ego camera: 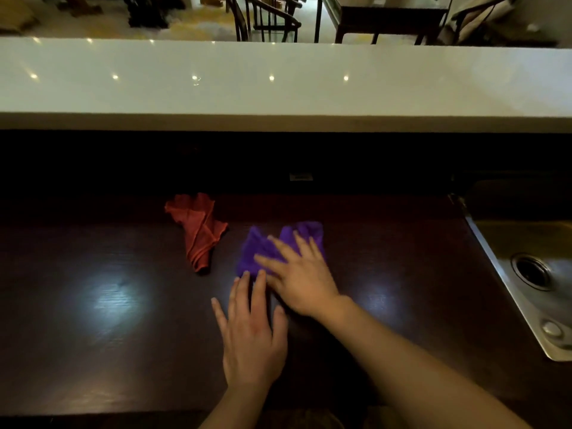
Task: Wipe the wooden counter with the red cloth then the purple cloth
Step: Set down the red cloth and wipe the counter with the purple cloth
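Head view is showing two cloths and two bare hands on one dark wooden counter (108, 351). The right hand (301, 278) is lying flat with fingers spread, palm pressing down on the purple cloth (263, 249), gripping nothing. The left hand (252, 334) is resting flat on bare wood just in front of that cloth, fingers loosely spread, its fingertips touching the cloth's near edge. The purple cloth is looking fuzzy and bunched, sitting near the middle of the counter toward its far edge. The red cloth (199, 227) is lying just to its left, apart from it and untouched, thin, creased and folded into a narrow wedge. A steel sink (532, 274) is adjoining the counter's right edge, and the glossy wood is reflecting two light patches
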Available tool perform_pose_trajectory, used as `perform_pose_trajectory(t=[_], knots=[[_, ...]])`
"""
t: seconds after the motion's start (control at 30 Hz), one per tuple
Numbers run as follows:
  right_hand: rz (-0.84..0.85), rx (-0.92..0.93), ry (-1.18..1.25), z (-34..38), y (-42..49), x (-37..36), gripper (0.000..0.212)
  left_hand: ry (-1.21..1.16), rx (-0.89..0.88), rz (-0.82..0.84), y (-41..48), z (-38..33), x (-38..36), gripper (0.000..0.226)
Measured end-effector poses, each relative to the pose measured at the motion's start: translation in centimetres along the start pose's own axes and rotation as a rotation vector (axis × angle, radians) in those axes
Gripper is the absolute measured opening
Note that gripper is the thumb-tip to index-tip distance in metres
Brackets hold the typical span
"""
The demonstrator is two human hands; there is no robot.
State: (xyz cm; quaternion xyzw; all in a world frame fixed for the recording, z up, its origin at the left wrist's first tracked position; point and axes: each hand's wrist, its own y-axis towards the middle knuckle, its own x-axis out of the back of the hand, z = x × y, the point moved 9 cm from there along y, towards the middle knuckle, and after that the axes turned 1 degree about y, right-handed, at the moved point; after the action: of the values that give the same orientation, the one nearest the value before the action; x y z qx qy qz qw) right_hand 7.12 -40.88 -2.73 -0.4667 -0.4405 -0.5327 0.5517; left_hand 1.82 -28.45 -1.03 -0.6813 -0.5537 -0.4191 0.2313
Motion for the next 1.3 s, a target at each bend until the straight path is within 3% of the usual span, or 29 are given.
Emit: perform_pose_trajectory(t=[0.1,0.17,0.23,0.3,0.37,0.43,0.5,0.63,0.7,0.77,0.9,1.0,1.2,1.3], knots=[[0.003,0.267,-0.061,2.1,-8.0,-1.1,0.047,-0.14,0.025,-0.034,-0.3,0.5,1.1,0.06],[0.03,0.29,-0.103,0.1,-10.7,-1.0,0.049,-0.172,0.043,0.01,-0.1,0.8,1.3,0.052],[0.044,0.165,-0.138,-4.0,-8.9,-0.2,0.049,-0.198,0.059,0.076,0.3,1.4,1.4,0.044],[0.033,-0.089,-0.105,-7.6,-5.0,1.1,0.049,-0.181,0.012,0.117,0.8,2.6,2.5,0.048],[-0.021,-0.345,-0.025,-9.3,-1.5,1.7,0.048,-0.033,-0.068,0.1,1.3,5.0,4.5,0.054],[-0.054,-0.454,0.049,-7.7,0.5,1.3,0.048,0.198,-0.058,0.097,1.5,8.9,6.3,0.062],[-0.042,-0.35,0.037,-3.0,1.2,0.3,0.048,0.334,0.042,0.141,1.3,12.8,7.2,0.068],[-0.024,0.144,-0.03,8.5,-4.3,-2.3,0.05,0.383,0.094,0.161,0.8,15.4,6.6,0.069],[0.012,0.265,0.002,9.0,-6.6,-2.8,0.049,0.397,0.091,0.149,1.0,15.6,6.5,0.066],[-0.022,0.235,-0.036,6.3,-4.3,-2.1,0.049,0.415,0.093,0.143,1.0,15.7,6.4,0.064],[-0.008,-0.159,0.015,1.4,5.2,0.0,0.049,0.409,0.088,0.12,0.9,15.5,6.6,0.062],[-0.024,-0.296,0.052,1.5,8.3,-0.3,0.049,0.399,0.093,0.113,0.9,15.4,6.7,0.062],[-0.072,-0.084,0.029,5.7,-0.2,-0.6,0.049,0.394,0.096,0.117,0.9,15.9,6.6,0.061],[-0.012,0.02,0.042,10.5,-6.0,-2.7,0.051,0.384,0.091,0.108,1.0,15.9,6.5,0.059]])
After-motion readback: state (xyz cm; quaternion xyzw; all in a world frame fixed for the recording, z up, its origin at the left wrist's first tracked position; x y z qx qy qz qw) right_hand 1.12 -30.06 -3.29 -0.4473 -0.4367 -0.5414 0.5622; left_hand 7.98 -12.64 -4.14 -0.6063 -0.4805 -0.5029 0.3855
